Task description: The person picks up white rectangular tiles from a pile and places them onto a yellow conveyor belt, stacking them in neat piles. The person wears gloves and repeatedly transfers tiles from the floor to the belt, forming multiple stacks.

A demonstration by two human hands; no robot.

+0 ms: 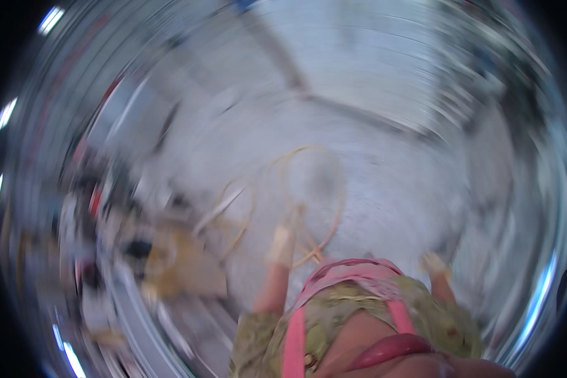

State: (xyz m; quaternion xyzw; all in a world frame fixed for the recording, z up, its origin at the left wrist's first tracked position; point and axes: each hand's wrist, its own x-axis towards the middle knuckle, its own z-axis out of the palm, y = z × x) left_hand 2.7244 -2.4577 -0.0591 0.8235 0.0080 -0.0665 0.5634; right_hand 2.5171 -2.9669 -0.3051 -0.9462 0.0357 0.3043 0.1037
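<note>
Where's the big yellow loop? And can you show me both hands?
Yellow loop (342, 196): head view, on its right-hand curve.
Left hand (289, 228): head view, on its blurred middle.
Right hand (434, 264): head view, on its blurred middle.

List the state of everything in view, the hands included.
Yellow line: looped.
Left hand: among the loops; grip too blurred to tell.
Right hand: out beside the body; grip unclear.
Pink garment: worn over the patterned top.
Brown piece: at left, blurred.
</note>
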